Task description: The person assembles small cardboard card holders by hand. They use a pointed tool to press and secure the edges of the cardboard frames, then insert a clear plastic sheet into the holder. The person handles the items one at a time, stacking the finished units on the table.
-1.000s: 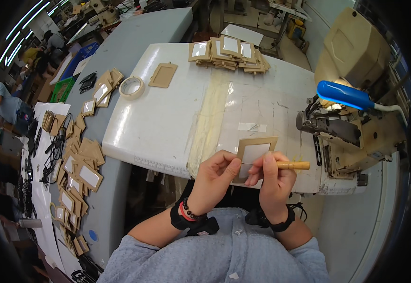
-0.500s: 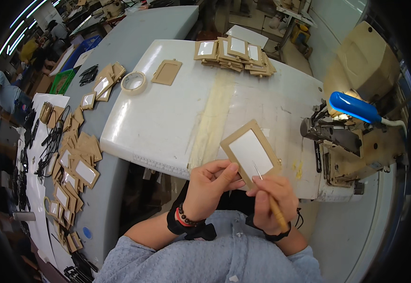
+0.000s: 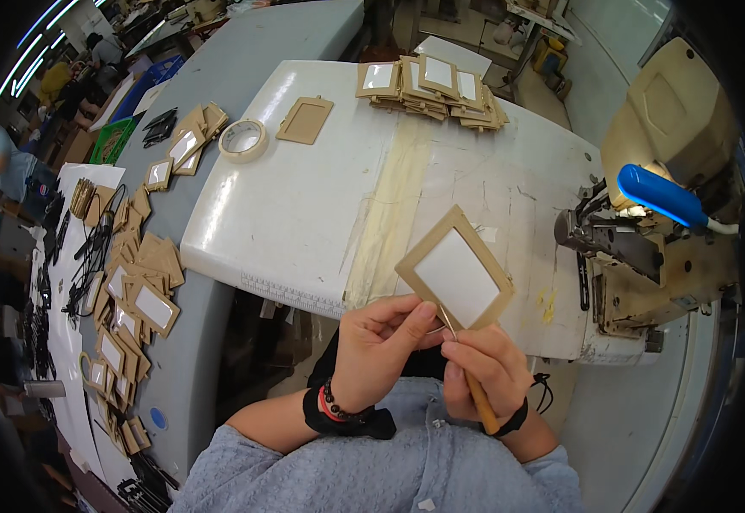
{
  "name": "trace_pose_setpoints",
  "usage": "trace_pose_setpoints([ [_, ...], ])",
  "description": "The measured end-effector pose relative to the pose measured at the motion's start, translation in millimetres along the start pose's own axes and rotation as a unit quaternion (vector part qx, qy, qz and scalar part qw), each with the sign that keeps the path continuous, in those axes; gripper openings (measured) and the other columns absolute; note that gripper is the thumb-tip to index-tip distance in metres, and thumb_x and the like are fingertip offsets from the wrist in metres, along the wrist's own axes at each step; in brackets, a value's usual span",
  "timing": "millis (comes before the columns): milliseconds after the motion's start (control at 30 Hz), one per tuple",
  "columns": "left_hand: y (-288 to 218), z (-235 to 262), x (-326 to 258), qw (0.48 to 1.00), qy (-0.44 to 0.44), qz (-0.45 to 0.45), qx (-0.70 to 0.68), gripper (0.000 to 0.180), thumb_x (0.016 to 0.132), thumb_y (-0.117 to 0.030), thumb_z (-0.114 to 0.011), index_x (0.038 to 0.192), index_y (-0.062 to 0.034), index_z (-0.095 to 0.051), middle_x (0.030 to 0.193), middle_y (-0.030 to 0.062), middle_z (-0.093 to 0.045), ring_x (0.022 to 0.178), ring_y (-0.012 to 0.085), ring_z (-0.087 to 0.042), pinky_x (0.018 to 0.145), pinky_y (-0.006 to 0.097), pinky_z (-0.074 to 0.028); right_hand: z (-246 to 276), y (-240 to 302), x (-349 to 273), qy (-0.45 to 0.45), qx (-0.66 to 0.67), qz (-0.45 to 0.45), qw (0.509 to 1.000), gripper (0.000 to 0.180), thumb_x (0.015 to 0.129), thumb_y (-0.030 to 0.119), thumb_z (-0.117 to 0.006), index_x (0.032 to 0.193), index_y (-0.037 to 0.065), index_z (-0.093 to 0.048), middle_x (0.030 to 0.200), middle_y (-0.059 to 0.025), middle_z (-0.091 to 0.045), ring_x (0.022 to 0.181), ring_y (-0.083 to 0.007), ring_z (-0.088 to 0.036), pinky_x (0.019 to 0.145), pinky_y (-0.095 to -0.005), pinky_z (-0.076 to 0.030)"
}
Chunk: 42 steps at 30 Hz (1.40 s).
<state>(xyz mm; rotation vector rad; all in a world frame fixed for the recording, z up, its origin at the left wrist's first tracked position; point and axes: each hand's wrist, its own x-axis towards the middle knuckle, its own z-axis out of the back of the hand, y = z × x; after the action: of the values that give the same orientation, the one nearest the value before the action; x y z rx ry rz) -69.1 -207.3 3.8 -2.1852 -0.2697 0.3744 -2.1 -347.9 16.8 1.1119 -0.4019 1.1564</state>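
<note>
A beige card holder [image 3: 494,315] with a white window is tilted up between my hands, above the near edge of the white work table. My left hand [image 3: 381,342] pinches its lower left corner between thumb and fingers. In my right hand [image 3: 488,363] is an awl [image 3: 480,400] with a wooden handle and a thin metal shaft. Its shaft points up and left to the holder's lower edge, close to my left thumb; the tip is hard to make out. My right fingers are beside the holder's bottom corner.
A sewing machine [image 3: 646,248] with a blue-shaded lamp [image 3: 661,195] stands at the right. Card holders [image 3: 428,90] are piled at the far edge. A single holder [image 3: 306,120] lies near a tape roll [image 3: 242,140]. More holders [image 3: 152,308] cover the grey side table [image 3: 206,359].
The card holder has turned in my hands. My right hand has moved slightly left, bringing the awl's shaft from over the window to the holder's lower edge beside my left thumb.
</note>
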Motion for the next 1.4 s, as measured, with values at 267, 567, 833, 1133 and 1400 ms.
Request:
trace_pose_setpoints([
  [267, -2, -1, 0, 1.0, -0.003, -0.005, -0.014, 0.022, 0.092, -0.006, -0.061, 0.108, 0.0096, -0.062, 0.099, 0.0168, -0.068, 0.089, 0.0186, -0.067, 0.078, 0.029, -0.059, 1, -1, 1, 0.01, -0.003, -0.003, 1.0, 0.028, 0.072, -0.005, -0.061, 0.1, -0.003, -0.064, 0.092, -0.0148, -0.063, 0.061, -0.022, -0.059, 0.054, -0.0298, -0.048],
  [567, 1, -3, -1, 0.998, -0.02, -0.049, 0.034, 0.022, 0.091, -0.005, -0.062, 0.107, 0.0106, -0.062, 0.096, 0.017, -0.069, 0.086, 0.0188, -0.068, 0.076, 0.028, -0.059, 3, 0, 3, 0.01, 0.004, -0.008, 1.0, 0.025, 0.072, -0.006, -0.061, 0.097, -0.005, -0.064, 0.089, -0.0163, -0.063, 0.062, -0.0242, -0.061, 0.055, -0.031, -0.051],
  [833, 5, 0, 0, 0.985, -0.03, -0.117, 0.12, 0.02, 0.091, -0.004, -0.063, 0.103, 0.0114, -0.063, 0.093, 0.0165, -0.069, 0.081, 0.0187, -0.068, 0.073, 0.028, -0.059, 12, 5, 8, -0.004, 0.203, -0.209, 0.957, 0.015, 0.079, -0.005, -0.055, 0.091, -0.007, -0.064, 0.086, -0.0196, -0.064, 0.061, -0.0211, -0.064, 0.056, -0.0285, -0.053],
  [1133, 3, 5, 4, 0.981, 0.001, -0.09, 0.17, 0.02, 0.093, -0.006, -0.06, 0.105, 0.0099, -0.063, 0.095, 0.0172, -0.069, 0.085, 0.0203, -0.069, 0.076, 0.03, -0.06, 13, -22, 13, -0.099, 0.545, -0.485, 0.677, 0.02, 0.082, 0.006, -0.048, 0.083, -0.01, -0.06, 0.075, -0.0212, -0.063, 0.053, -0.021, -0.059, 0.048, -0.0305, -0.05],
  [1400, 5, 3, 10, 1.0, -0.012, -0.017, 0.007, 0.021, 0.095, -0.006, -0.055, 0.11, 0.0081, -0.061, 0.101, 0.0176, -0.067, 0.09, 0.0225, -0.069, 0.077, 0.032, -0.06, -2, 1, 1, -0.066, 0.163, -0.146, 0.973, 0.014, 0.078, -0.007, -0.056, 0.09, -0.004, -0.062, 0.083, -0.0151, -0.064, 0.062, -0.0166, -0.063, 0.056, -0.0263, -0.053],
])
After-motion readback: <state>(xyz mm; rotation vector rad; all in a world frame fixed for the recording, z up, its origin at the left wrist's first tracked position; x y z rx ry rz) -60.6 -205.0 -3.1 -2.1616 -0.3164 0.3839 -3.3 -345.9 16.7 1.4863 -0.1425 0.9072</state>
